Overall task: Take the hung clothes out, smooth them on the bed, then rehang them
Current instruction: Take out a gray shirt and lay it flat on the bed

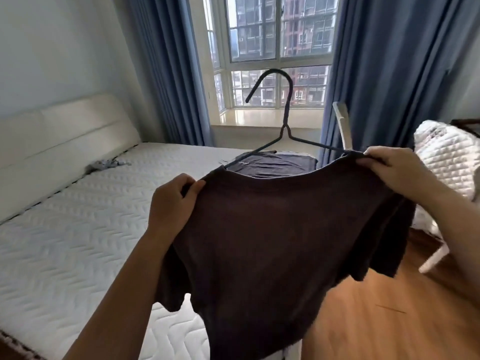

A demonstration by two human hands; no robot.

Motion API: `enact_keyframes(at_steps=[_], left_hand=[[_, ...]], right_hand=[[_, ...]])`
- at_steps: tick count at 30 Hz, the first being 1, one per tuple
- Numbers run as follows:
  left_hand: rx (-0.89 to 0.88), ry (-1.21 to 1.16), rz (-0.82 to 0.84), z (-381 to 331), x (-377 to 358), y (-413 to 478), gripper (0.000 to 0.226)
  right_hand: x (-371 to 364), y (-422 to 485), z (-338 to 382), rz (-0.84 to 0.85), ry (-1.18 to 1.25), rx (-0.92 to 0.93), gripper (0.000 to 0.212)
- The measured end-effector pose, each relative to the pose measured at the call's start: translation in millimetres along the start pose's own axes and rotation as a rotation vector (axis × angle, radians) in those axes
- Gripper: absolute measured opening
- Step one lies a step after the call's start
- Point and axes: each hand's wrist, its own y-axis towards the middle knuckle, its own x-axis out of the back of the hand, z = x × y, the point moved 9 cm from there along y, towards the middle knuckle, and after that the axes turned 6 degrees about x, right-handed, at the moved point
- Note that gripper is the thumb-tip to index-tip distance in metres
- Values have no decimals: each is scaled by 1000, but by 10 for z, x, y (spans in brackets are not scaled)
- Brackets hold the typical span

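A dark brown T-shirt (280,240) hangs in the air in front of me, over the corner of the bed (65,242). A dark hanger (285,110) sits in its neck opening, hook pointing up. My left hand (172,201) grips the shirt's left shoulder. My right hand (394,171) pinches the right shoulder together with the hanger's arm. A second dark grey garment (270,163) lies flat on the bed's far corner behind the shirt.
The bare white quilted mattress fills the left. A small grey cloth (106,165) lies near the headboard. Blue curtains (171,68) frame the window ahead. A white chair with a quilted cover (449,162) stands at the right on a wooden floor (389,320).
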Motion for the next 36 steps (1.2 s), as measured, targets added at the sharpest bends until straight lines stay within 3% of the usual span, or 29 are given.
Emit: enact_keyframes(at_steps=[10,16,21,27,36], left_hand=[[-43,-81,346,-775,-1975,-567,18],[14,-107,465,-1473,-3365,-987,17],[47,-133,572,-1813,-4144,-1278,24],[167,-92,622,-1549,-4371,-1335,23],[484,19,270,-450,-3610,-657,22]], right_hand=[[495,-1177,-1809,72,-24,-338,17],[857,-1889,-3215,109,-25,-570,13],[1133,-2116,-3956,139,-39,-671,16],[838,-1672,-4292,227,-26,-571,15],[-716,-40,-3837,416,121,-262,17]])
